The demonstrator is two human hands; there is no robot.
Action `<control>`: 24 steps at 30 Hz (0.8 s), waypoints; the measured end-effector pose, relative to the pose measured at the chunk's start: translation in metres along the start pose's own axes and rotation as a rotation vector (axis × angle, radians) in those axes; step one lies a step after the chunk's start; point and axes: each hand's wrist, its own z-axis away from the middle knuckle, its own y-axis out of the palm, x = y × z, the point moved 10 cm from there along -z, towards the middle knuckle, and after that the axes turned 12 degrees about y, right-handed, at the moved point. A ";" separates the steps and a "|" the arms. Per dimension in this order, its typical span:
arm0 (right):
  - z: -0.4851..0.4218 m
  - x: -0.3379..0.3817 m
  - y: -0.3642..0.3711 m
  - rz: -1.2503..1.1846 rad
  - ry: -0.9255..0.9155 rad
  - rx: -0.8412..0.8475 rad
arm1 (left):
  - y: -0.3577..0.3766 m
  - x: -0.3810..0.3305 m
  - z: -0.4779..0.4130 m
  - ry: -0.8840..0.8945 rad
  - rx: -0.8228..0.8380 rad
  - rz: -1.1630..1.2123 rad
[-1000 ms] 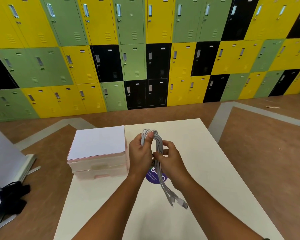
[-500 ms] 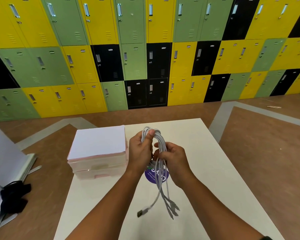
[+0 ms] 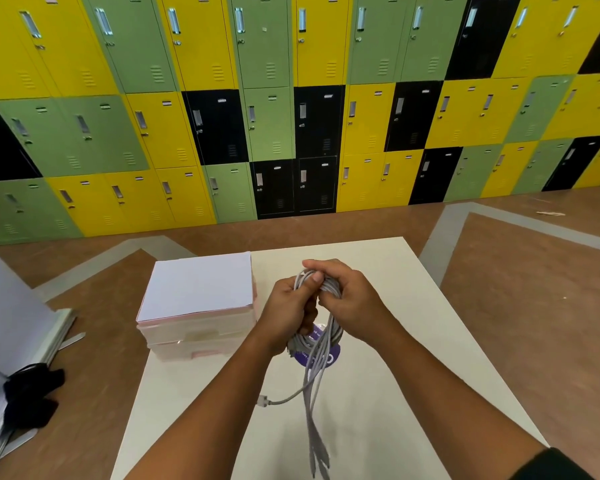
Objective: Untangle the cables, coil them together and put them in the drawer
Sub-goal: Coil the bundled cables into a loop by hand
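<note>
**Locker-room table: cable bundle gripped in both hands, off the tabletop**

Grey cables are gathered into one looped bundle, held in the air over the middle of the white table. Top of the loops sits between the two hands. The lower loops bulge out under the left palm, and the loose tails hang down toward the near edge.

- One tail swings out left and ends in a white USB plug. The other connector ends are motion-blurred at the bottom of the picture, so type not readable.
- Left hand: fingers clenched round the bundle, thumb pressed across the top of the loops.
- Right hand: fingers curled over the top of the loops from the far side, grasping the same bundle. It touches the left hand at the thumb.
- Right wrist carries a black band at the near right corner.

A purple round sticker lies on the table directly below the bundle, partly hidden by the cables.

A pink desktop drawer unit sits on the table's far-left corner, just left of the left hand and not touching it. Its drawer fronts look pushed in. A white sheet lies flat on its top.

Brown floor with grey stripes surrounds the table. A white panel leans at far left with a black cloth item at its foot. Yellow, green and black lockers cover the far wall.
</note>
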 end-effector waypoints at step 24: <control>-0.013 0.002 -0.005 0.100 -0.030 -0.051 | 0.000 0.016 0.003 -0.154 0.050 0.350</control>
